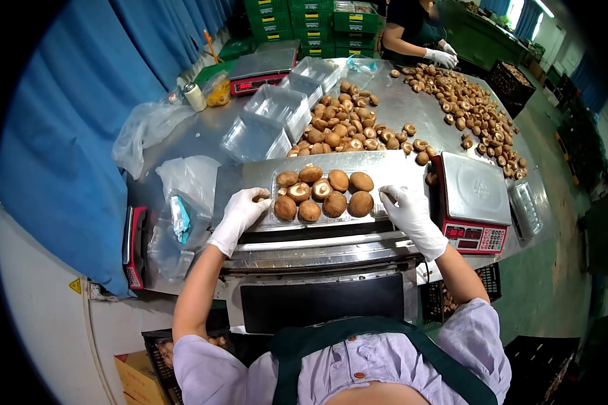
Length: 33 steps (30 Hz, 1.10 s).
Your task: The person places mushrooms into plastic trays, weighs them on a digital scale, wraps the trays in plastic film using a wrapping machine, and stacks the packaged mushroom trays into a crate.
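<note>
Several brown shiitake mushrooms [336, 204] sit in two rows in a shallow clear tray [277, 219] on the metal work surface before me. Most caps face up; a few show pale undersides and stems. My white-gloved left hand [242, 214] is at the tray's left side, fingertips pinched together. Facing it on the right is my gloved right hand [411, 216], its thumb and fingers also drawn together. Glossy, see-through material shows around the tray, but what the fingertips pinch is too fine to make out.
Loose mushrooms [344, 125] are heaped behind the surface, with another pile [473, 108] farther right. Clear empty trays [257, 137] are stacked at back left. A red scale [474, 202] stands at right, another scale [263, 71] behind. A co-worker's gloved hand [442, 57] is across the table.
</note>
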Tool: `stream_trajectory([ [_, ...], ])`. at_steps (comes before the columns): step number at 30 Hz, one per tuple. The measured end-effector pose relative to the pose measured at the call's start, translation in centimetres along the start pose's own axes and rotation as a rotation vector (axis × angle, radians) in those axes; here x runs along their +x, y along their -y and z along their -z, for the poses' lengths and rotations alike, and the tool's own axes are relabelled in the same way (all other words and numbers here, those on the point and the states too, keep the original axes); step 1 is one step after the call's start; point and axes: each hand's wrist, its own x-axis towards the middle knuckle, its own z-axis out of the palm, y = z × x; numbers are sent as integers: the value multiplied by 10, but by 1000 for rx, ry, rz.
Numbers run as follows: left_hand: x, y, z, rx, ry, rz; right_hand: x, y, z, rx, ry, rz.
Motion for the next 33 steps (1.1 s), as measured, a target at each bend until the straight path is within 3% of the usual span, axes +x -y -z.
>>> stream_trajectory([
  [1, -11, -7, 5, 95, -119, -109, -3, -1, 6, -2, -4, -2],
  [4, -42, -12, 20, 14, -57, -284, -12, -8, 30, -28, 102, 147],
  [5, -49, -3, 24, 160, -34, -570, -15, -12, 38, -69, 216, 315],
  [6, -58, 1, 28, 160, -34, -573, -20, -16, 45, -109, 331, 483],
  [8, -74, 7, 33, 611, 99, -988, -30, -21, 51, -197, 409, 576],
  [9, -79, 13, 31, 762, 67, -1094, -34, -21, 51, -246, 486, 662],
  [10, -83, 18, 24, 894, 110, -1090, -39, -19, 50, -295, 562, 749],
  [11, -85, 22, 20, 899, 65, -1111, -43, -16, 45, -267, 657, 697],
  [16, -95, 38, 14, 824, 25, -1032, -54, -31, 32, -75, 503, 618],
  [18, -115, 32, 21, 371, 147, -704, -71, -24, 46, 15, 613, 342],
  [19, -129, 25, 31, 297, 187, -643, -81, -20, 61, 147, 522, 257],
  [20, -141, 18, 44, 232, 264, -606, -88, -25, 71, 376, 572, 107],
  [22, -158, -1, 73, -20, 530, -387, -71, 12, 140, 449, 835, -152],
  [24, -169, -15, 104, -447, 552, -261, -66, 24, 180, 695, 676, -92],
  [26, -164, -34, 132, -635, 208, -521, -54, 26, 195, 970, 376, 22],
  [27, -155, -46, 139, -728, 117, -571, -46, 35, 195, 950, 143, -179],
  [28, -142, -60, 143, -819, 20, -623, -26, 38, 184, 958, -1, -169],
  [29, -115, -66, 137, -791, -83, -642, 0, 34, 162, 1178, -97, -93],
  [31, -47, -65, 107, -683, -306, -642, 53, 31, 113, 1022, -272, -196],
  [32, -11, -59, 87, -603, -425, -623, 74, 20, 89, 895, -293, -94],
  [33, 31, -43, 65, -420, -493, -696, 92, -9, 49, 573, -323, 1],
])
